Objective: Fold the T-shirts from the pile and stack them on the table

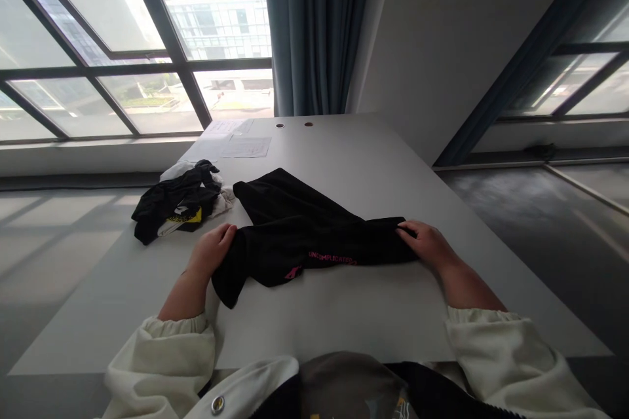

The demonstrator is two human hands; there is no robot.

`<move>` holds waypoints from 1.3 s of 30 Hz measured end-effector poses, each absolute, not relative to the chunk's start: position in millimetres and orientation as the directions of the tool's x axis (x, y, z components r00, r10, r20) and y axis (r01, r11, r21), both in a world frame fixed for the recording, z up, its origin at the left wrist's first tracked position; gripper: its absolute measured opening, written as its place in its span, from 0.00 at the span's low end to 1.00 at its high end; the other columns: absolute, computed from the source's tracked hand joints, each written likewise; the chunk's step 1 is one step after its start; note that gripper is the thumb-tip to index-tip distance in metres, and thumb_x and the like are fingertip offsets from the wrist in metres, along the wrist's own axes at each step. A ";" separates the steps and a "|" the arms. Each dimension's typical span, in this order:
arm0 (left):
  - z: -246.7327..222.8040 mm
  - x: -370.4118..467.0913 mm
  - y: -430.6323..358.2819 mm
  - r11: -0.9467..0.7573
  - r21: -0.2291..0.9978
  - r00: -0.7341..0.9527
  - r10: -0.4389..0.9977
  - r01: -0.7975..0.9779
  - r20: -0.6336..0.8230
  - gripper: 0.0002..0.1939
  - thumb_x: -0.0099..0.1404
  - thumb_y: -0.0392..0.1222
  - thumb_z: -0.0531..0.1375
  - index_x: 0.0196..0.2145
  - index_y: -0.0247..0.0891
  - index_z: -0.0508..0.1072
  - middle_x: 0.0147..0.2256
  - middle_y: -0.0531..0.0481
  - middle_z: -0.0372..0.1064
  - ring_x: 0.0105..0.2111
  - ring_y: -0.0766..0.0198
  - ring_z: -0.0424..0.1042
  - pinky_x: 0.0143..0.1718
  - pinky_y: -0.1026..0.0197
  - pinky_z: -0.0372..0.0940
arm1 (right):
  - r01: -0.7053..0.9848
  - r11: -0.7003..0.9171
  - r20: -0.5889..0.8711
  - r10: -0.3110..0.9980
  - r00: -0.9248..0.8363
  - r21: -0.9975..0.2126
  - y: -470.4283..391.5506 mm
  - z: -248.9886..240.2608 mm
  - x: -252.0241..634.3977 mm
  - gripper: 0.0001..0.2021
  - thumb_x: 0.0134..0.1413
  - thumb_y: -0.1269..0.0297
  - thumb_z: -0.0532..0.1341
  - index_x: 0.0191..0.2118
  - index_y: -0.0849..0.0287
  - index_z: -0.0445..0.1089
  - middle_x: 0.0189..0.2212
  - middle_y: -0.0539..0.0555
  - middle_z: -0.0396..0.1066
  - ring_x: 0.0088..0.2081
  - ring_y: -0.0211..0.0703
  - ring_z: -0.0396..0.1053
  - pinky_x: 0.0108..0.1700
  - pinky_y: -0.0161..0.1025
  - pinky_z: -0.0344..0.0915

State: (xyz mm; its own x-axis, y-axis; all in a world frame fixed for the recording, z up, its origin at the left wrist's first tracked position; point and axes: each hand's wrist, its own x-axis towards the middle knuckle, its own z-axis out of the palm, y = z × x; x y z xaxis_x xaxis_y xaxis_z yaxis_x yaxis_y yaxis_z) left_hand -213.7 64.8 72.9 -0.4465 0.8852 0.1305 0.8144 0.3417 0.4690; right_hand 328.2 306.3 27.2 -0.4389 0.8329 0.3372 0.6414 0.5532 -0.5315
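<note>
A black garment (314, 242) with pink lettering, "UNCOMPLICATED", and a small pink mark lies across the white table (354, 314), partly lifted at its ends. One part of it spreads away toward the back left. My left hand (212, 250) is closed on its left end, where a flap hangs toward me. At the opposite end, my right hand (423, 243) pinches the edge between thumb and fingers. The stretch between both hands is pulled fairly straight, with a few folds. Whether it is a shirt or trousers I cannot make out.
To the left, a heap of clothes (179, 200), black, white and yellow, sits at the table's edge. Papers (246, 146) lie at the far left end, near two round cable holes (308, 124). Beyond are windows, a blue curtain (314, 33) and a wall.
</note>
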 end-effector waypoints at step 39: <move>37.7 -151.9 104.8 -0.066 0.366 0.009 0.988 0.928 0.155 0.28 0.57 0.43 0.71 0.55 0.41 0.74 0.73 0.36 0.53 0.74 0.37 0.50 0.71 0.34 0.54 | 0.336 0.535 0.245 0.745 -0.621 -0.775 275.3 28.7 263.6 0.14 0.57 0.60 0.64 0.50 0.54 0.72 0.51 0.57 0.78 0.55 0.56 0.75 0.60 0.54 0.70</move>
State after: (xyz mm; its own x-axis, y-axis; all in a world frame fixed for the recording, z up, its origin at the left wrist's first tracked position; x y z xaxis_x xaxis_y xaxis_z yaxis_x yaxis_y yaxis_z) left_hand -151.9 104.8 37.7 0.0087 0.9879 0.1551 0.9282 -0.0657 0.3662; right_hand 263.6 275.3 28.7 -0.6209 0.7445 0.2452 0.3356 0.5352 -0.7752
